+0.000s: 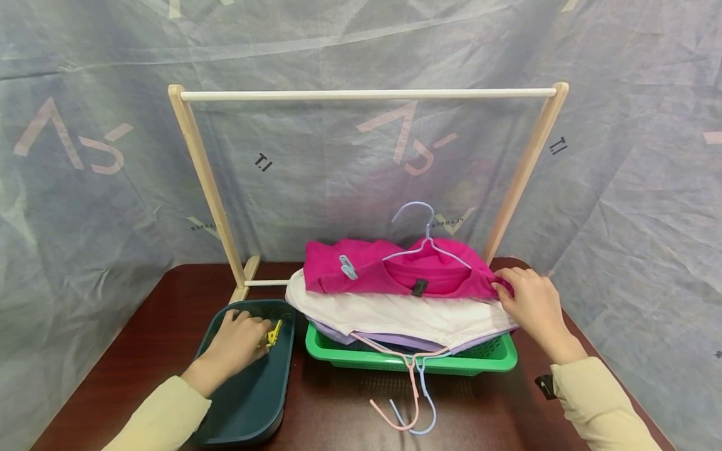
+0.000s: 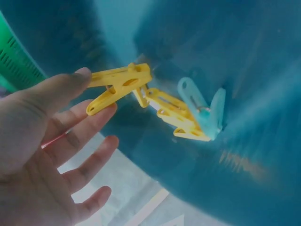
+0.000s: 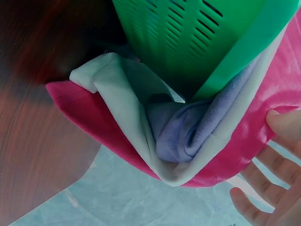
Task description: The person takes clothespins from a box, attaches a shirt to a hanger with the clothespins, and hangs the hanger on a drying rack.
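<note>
Over the dark blue bin [image 1: 248,394], my left hand [image 1: 239,343] pinches a yellow clothespin [image 2: 120,84] between thumb and fingers. Below it in the bin lie more yellow clothespins [image 2: 174,113] and a light blue one [image 2: 207,110]. My right hand [image 1: 533,307] pinches the right shoulder of a magenta shirt [image 1: 344,279]. A blue hanger [image 1: 427,241] sits in that shirt's neck with its hook up. On the shirt's left shoulder is a light blue clothespin [image 1: 348,267]. Beneath it are a white shirt [image 1: 395,316] and a purple garment [image 2: 2,92] [image 3: 183,129].
A green basket [image 1: 366,360] holds the garments, with a pink hanger [image 1: 414,394] and another blue hanger [image 1: 431,407] sticking out in front. Behind stands a wooden rack with a white rod [image 1: 366,95]. Grey sheeting surrounds the dark wooden table [image 1: 169,319].
</note>
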`<state>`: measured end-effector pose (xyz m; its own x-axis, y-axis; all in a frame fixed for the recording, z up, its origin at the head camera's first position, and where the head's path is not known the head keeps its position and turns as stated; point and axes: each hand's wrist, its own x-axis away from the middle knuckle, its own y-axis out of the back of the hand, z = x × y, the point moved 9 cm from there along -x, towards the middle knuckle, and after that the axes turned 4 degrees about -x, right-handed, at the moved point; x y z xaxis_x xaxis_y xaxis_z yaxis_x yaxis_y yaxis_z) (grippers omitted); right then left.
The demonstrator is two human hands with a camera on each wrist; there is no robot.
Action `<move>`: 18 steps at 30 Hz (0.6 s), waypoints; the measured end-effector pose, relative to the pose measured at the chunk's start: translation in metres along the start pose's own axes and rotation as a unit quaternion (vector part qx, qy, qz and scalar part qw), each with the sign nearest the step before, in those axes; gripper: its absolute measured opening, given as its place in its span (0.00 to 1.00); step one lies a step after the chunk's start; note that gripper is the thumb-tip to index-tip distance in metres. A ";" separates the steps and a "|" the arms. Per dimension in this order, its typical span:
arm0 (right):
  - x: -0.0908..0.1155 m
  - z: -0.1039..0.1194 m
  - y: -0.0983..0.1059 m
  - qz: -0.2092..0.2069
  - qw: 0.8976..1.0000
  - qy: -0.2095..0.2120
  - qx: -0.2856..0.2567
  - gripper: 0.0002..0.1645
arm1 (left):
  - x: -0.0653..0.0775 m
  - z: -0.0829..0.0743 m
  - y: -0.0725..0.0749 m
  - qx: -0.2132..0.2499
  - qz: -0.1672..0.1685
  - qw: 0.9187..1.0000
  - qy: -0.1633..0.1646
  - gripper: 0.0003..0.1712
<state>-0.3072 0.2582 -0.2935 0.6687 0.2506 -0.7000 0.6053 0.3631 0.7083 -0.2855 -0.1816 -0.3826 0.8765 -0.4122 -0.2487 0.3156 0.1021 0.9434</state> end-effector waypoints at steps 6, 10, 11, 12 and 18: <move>0.000 -0.001 0.001 -0.003 1.000 -0.003 -0.002 0.07 | 0.001 0.005 0.015 0.003 -0.023 1.000 0.010 0.18; 0.001 -0.003 0.001 -0.007 1.000 -0.010 -0.005 0.07 | 0.001 0.008 0.026 0.001 -0.036 0.999 0.018 0.20; 0.001 -0.003 0.002 -0.007 1.000 -0.011 -0.005 0.08 | 0.000 0.009 0.028 0.001 -0.040 0.999 0.019 0.21; 0.001 -0.004 0.001 -0.008 1.000 -0.014 -0.006 0.08 | 0.000 0.009 0.031 0.000 -0.047 0.999 0.020 0.21; 0.003 -0.010 0.000 -0.003 0.999 -0.036 -0.004 0.10 | -0.002 0.011 0.047 0.003 -0.067 0.997 0.028 0.23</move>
<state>-0.3091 0.2679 -0.2961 0.6942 0.1824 -0.6963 0.6071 0.3712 0.7026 -0.2766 -0.1860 -0.3357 0.8453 -0.3715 -0.3841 0.4295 0.0447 0.9019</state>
